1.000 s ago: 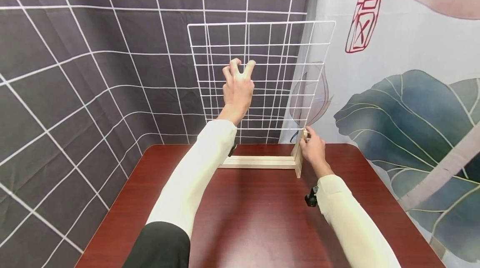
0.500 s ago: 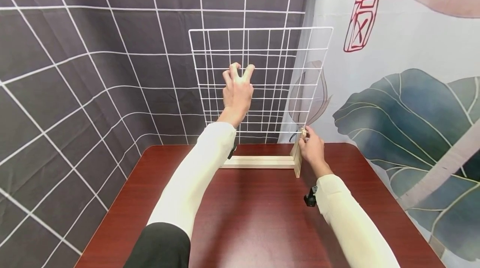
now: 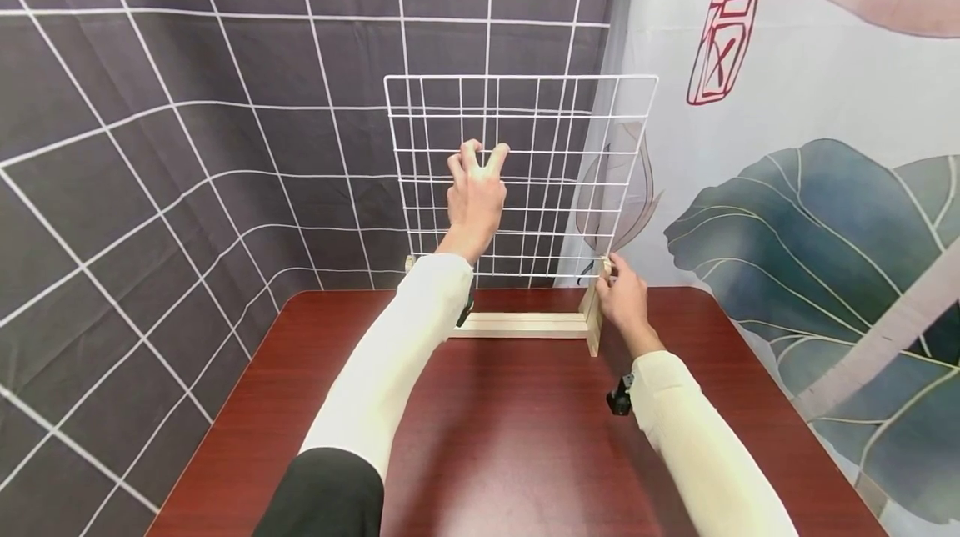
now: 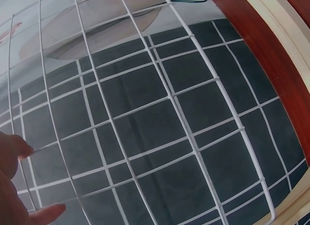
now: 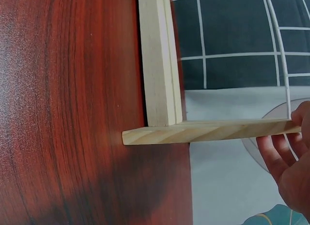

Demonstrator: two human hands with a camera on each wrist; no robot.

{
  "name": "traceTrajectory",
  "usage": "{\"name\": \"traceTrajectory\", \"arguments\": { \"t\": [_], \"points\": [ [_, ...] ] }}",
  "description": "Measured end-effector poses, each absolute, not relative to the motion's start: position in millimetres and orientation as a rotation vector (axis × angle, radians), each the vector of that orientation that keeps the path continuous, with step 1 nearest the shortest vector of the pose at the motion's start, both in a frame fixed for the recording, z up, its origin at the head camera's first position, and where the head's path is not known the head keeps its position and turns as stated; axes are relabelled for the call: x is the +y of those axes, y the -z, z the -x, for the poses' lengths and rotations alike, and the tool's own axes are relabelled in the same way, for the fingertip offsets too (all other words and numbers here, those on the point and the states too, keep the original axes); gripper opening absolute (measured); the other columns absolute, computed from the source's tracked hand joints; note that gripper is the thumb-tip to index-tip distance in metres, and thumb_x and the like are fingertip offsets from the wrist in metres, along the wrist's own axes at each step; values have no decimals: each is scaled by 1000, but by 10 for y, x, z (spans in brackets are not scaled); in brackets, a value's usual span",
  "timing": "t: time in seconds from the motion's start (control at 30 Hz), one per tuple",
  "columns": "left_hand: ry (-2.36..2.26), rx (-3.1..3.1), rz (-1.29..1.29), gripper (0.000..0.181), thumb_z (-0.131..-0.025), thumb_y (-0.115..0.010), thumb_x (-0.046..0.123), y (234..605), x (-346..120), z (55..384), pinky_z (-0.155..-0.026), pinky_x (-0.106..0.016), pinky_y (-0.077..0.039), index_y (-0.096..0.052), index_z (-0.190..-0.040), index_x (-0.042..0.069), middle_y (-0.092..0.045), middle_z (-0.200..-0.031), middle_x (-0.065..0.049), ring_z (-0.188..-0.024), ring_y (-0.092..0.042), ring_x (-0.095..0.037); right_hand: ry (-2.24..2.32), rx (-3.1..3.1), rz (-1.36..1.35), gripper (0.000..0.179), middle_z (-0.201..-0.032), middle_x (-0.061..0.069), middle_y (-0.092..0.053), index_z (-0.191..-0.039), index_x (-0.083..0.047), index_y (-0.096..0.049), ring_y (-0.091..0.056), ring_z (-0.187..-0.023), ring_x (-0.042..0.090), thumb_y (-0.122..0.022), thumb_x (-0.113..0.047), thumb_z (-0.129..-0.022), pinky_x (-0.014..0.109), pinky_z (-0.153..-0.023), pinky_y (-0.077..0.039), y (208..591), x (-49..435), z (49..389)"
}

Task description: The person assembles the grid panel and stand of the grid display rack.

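Grid (image 3: 528, 181): upright over the stand (image 3: 525, 325), long axis left to right.
Left hand (image 3: 477, 195): your fingers curl part-way, gripping its wires.
Right hand (image 3: 627, 297): your fingers pinch the right post (image 5: 193, 134) near its top.

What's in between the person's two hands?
In the head view, part of the white wire grid and the top of the wooden upright lie between the left hand and right hand.

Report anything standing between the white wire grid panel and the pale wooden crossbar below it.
Nothing visible: only open space shows between panel and crossbar, though the left cream sleeve hides part in head view.
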State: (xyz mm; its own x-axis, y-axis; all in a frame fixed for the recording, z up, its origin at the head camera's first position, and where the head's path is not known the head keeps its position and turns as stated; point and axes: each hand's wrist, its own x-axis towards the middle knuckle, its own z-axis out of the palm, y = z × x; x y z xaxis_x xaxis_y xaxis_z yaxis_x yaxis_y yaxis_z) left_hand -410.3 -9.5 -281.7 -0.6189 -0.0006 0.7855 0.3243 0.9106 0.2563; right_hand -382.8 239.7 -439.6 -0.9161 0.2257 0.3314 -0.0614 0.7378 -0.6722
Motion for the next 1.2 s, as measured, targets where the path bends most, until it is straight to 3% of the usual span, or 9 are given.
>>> {"name": "traceTrajectory", "arguments": {
  "t": [0.9, 1.2],
  "points": [
    [456, -2183, 208, 50, -86, -63, 4, 3002, -38, 4186, -53, -35, -58, -59, -130, 28, -48, -135, -10, -116, -51, -32, -983, -2538, 127, 54, -134, 25, -64, -149, -6, -46, -61, -125, 44, -54, -12, -96, 60, -110, -42, 4411, 2402, 3840],
    [531, -2291, 198, 55, -86, -63, 2, 3067, -79, 4178, -56, -35, -58, -56, -134, 29, -43, -139, -9, -122, -47, -33, -1006, -2533, 113, 54, -135, 27, -63, -149, -6, -46, -62, -124, 44, -54, -12, -96, 60, -110, -42, 4414, 2402, 3820]
  ]
}}
